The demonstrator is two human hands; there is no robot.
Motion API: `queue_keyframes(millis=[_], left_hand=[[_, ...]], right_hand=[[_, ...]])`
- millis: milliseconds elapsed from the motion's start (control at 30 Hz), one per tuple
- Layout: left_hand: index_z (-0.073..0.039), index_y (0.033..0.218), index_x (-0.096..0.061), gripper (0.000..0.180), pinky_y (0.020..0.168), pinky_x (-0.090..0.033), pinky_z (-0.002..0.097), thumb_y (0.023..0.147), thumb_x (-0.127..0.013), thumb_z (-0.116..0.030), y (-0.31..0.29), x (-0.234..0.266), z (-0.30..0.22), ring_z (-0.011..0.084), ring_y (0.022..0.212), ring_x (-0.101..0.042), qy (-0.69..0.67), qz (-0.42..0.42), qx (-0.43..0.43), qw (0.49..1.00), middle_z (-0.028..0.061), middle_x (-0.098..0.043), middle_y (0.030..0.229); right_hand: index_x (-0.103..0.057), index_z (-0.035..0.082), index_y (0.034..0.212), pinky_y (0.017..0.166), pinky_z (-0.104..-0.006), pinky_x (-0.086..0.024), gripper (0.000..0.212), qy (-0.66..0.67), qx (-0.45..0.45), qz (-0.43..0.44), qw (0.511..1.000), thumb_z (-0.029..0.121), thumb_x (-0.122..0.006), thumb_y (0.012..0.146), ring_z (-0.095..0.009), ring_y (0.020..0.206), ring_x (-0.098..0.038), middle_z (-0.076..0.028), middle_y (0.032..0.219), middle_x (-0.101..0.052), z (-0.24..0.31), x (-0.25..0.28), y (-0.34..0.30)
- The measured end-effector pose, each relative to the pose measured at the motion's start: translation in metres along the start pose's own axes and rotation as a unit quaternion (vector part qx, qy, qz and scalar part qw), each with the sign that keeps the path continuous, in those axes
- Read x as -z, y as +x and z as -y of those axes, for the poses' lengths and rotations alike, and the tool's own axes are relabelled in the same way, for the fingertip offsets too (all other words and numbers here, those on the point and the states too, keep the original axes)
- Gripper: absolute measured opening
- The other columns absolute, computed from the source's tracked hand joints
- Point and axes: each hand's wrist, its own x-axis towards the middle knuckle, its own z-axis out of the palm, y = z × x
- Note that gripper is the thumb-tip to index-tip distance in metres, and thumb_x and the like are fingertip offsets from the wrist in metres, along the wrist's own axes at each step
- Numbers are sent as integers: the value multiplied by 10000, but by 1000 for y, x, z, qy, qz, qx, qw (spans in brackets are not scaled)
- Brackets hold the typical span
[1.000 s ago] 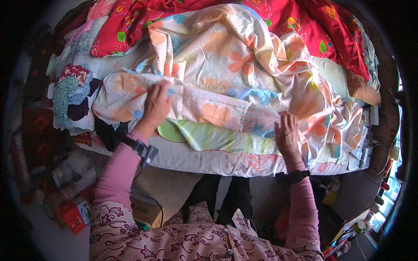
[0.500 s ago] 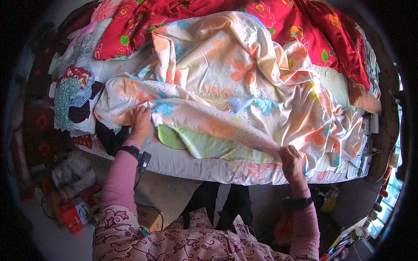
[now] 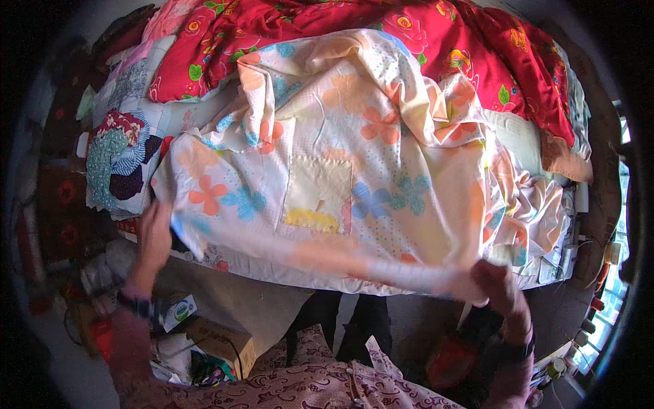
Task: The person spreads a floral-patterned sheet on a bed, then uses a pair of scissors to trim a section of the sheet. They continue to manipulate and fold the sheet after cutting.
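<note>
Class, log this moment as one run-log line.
left hand: at left end of floral sheet, grip unclear | right hand: closed on its near edge | cream patch: on floral sheet | red quilt: beyond it

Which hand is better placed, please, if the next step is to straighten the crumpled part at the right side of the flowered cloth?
Probably the right hand: it grips the flowered cloth at its front edge, near the crumpled part. The left hand is at the opposite side.
</note>
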Motion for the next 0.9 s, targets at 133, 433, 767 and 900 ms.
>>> queue_keyframes(millis=[133,433,767,900], left_hand=[[1,1117,-552,230,824,-503,540,896,-490,12,159,-27,-4,478,998,-612,42,-52,-44,997,273,-638,1052],[16,1297,-479,439,1025,-438,474,868,-570,5,218,-73,-78,452,1210,-520,-108,-202,-74,971,248,-535,1285],[-38,1404,-417,667,1043,-371,486,815,-721,-111,177,-177,-183,370,1304,-458,-151,-189,-90,966,188,-410,1451],[-74,1471,-374,713,1100,-285,560,871,-685,-301,167,-222,-156,389,1363,-391,-79,-79,13,994,179,-415,1480]], right_hand=[[-573,-10,916,646,-369,-456,192,-64,57,-200,976,165,-558,995,-197,671,-536,-134,715,-542,-14,26,120],[-593,-12,1183,954,-446,-470,312,-196,195,-368,888,-10,-592,870,-406,1128,-565,-206,1206,-582,33,-20,174],[-437,112,1460,1126,-578,-306,666,-220,149,-348,899,216,-693,855,-397,1375,-391,-177,1502,-410,14,-128,232],[-428,216,1492,1137,-659,-230,706,-253,66,-294,920,449,-667,870,-369,1454,-310,-142,1578,-339,-31,-135,241]])
